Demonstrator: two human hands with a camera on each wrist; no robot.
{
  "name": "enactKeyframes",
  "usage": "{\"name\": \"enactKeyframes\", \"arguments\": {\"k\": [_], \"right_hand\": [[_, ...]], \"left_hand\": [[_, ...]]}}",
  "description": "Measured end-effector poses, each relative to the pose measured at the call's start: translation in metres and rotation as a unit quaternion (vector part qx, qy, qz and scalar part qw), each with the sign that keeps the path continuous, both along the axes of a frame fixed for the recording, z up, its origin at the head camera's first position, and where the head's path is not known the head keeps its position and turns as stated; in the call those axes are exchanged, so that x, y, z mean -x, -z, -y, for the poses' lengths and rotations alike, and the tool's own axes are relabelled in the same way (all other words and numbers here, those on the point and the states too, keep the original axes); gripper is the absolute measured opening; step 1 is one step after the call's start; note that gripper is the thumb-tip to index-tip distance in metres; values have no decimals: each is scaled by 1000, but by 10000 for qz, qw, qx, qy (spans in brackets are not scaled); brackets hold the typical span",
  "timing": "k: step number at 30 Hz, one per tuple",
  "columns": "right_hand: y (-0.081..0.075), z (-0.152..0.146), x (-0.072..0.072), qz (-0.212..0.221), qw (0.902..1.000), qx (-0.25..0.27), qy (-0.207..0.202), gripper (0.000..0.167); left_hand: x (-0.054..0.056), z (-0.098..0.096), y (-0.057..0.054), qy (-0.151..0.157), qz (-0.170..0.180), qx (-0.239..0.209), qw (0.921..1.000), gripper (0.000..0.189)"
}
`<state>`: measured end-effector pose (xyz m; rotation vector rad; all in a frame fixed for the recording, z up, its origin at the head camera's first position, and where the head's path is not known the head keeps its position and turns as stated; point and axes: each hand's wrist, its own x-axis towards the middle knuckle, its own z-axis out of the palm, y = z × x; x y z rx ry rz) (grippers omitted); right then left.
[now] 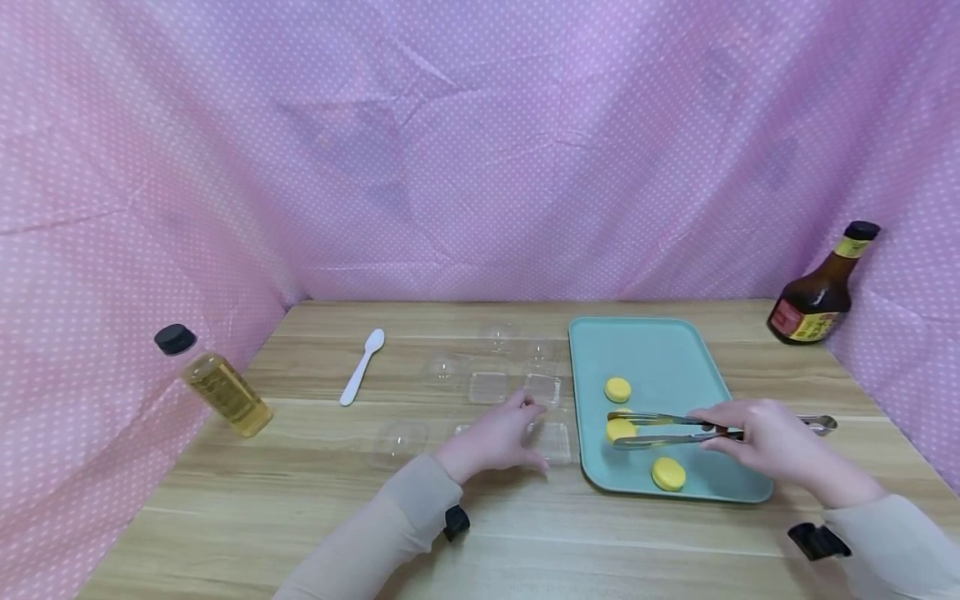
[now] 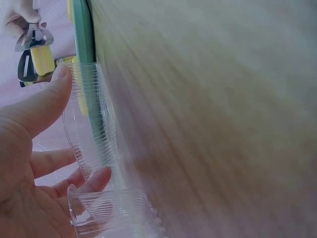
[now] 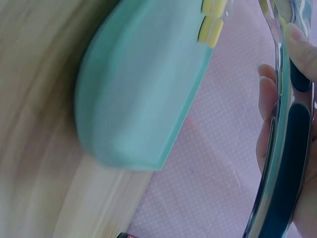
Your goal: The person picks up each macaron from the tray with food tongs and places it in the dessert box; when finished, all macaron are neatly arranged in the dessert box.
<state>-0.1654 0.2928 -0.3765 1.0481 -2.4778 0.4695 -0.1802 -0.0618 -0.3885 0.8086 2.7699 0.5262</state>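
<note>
My left hand [image 1: 497, 437] holds a clear plastic container [image 1: 552, 442] by its edges. In the left wrist view the thumb lies at the ribbed rim of one compartment [image 2: 91, 114], and the other fingers reach toward its far end. My right hand [image 1: 772, 437] grips metal tongs [image 1: 667, 440] with dark handle pads over the green tray [image 1: 645, 350]. Between the tongs' ends is a yellow macaron [image 1: 621, 430]. Another yellow macaron [image 1: 617, 389] sits farther back on the tray, and one more macaron [image 1: 667, 473] lies near its front edge.
More clear plastic compartments and domed lids [image 1: 444, 369] spread left of the tray. A white spoon [image 1: 363, 367] lies on the wooden table [image 1: 300, 500]. An oil bottle [image 1: 225, 392] stands at the left, a dark sauce bottle [image 1: 817, 296] at the back right. Pink dotted cloth [image 1: 450, 167] surrounds the table.
</note>
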Motion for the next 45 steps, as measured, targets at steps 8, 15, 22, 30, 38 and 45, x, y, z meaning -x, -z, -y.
{"name": "enactKeyframes", "arguments": {"k": [8, 15, 22, 30, 38, 45], "right_hand": [[3, 13, 5, -31, 9995, 109, -306, 41], [4, 29, 5, 139, 9991, 124, -382, 38], [6, 38, 5, 398, 9987, 134, -294, 36], [6, 45, 6, 526, 9982, 123, -240, 34], [3, 49, 6, 504, 9983, 141, -251, 35], [-1, 54, 8, 611, 9979, 95, -186, 35]], "left_hand": [[1, 0, 0, -16, 24, 31, 10000, 81], [0, -1, 0, -15, 18, 8, 10000, 81], [0, -2, 0, -32, 29, 19, 10000, 81], [1, -1, 2, -6, -8, 21, 10000, 82], [1, -1, 3, 33, -57, -11, 10000, 81], [2, -1, 3, 21, -36, -29, 10000, 81]]}}
